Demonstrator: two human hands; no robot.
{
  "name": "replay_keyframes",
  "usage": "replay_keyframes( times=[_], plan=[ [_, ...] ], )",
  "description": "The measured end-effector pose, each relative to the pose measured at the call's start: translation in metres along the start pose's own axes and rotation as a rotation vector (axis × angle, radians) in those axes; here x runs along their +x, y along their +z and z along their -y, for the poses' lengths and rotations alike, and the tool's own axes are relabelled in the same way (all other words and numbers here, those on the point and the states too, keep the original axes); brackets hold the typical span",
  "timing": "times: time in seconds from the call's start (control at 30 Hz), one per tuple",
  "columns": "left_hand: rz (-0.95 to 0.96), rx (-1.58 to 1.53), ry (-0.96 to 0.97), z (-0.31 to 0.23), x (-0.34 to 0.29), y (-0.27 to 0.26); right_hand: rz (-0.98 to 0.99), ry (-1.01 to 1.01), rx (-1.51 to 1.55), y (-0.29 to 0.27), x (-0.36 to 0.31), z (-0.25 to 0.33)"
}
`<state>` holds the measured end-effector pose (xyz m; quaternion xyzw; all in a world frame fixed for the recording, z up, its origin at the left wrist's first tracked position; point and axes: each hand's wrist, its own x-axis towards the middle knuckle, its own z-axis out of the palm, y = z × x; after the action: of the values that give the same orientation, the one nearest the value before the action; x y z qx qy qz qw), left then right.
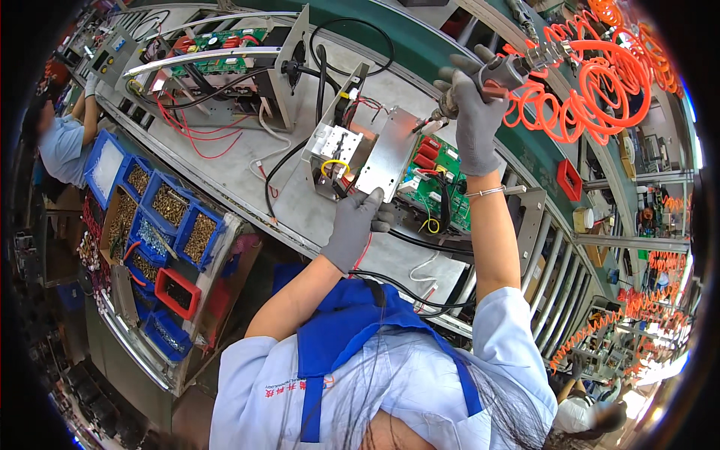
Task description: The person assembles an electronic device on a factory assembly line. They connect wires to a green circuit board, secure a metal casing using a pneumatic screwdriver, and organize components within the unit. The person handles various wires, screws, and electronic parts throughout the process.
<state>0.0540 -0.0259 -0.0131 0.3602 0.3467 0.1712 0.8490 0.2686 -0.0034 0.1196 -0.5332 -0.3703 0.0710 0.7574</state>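
My right hand (477, 120), in a grey glove, is wrapped round a pneumatic screwdriver (504, 73). Its bit slants down to the far right edge of a flat silver metal plate (388, 156); whether it touches a screw there is too small to tell. My left hand (355, 229), gloved too, grips the plate's near edge with thumb and fingers. Just right of the plate is a green circuit board (459, 213) with red cylindrical parts (426, 153). On its left sits a white block (336, 142) with a yellow wire loop, fixed in a metal frame.
A second open metal chassis (289, 90) with boards and loose wires stands farther left. Blue bins (196, 238) of brass-coloured fasteners and a red bin (178, 293) are at the left. Coiled orange air hoses (600, 97) hang at upper right. Another person (66, 142) works at far left.
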Motion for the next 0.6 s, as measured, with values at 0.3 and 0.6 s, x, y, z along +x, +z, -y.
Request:
replay_keyframes(
  times=[0.3,0.6],
  plan=[
    [0.275,-0.213,0.031,-0.010,-0.045,-0.018,0.088,-0.020,0.350,-0.004,-0.065,0.095],
    [0.337,-0.181,-0.135,-0.010,-0.048,-0.024,0.111,-0.065,0.314,-0.023,-0.143,0.127]
  ],
)
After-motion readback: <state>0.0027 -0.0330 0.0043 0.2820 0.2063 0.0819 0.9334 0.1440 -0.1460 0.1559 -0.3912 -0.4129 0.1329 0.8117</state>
